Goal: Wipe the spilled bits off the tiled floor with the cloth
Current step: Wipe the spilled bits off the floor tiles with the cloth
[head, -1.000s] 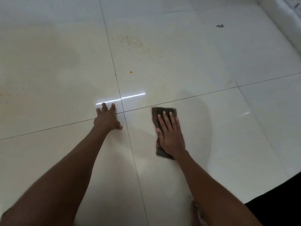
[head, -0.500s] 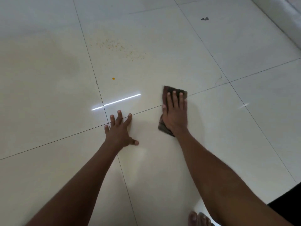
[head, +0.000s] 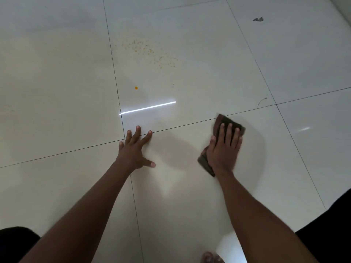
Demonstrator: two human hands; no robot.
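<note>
A dark brown folded cloth (head: 230, 121) lies flat on the glossy cream tiled floor (head: 57, 82), just below a grout line. My right hand (head: 224, 149) presses down on it with straight fingers. My left hand (head: 135, 150) rests flat on the floor to the left, fingers spread across a grout crossing. Farther ahead a patch of small yellow-orange spilled bits (head: 148, 51) is scattered over one tile. A single orange bit (head: 136, 88) lies nearer, between the patch and my left hand.
A small dark scrap (head: 258, 19) lies on the floor at the far right. A thin dark strand (head: 263, 100) sits near a grout crossing ahead of the cloth. Toes (head: 211, 258) show at the bottom edge. A bright light streak (head: 147, 108) reflects off the tile.
My right hand has slid the cloth to the right along the floor. My left hand has stayed planted at the grout crossing. The view has shifted, and the spilled patch looks closer.
</note>
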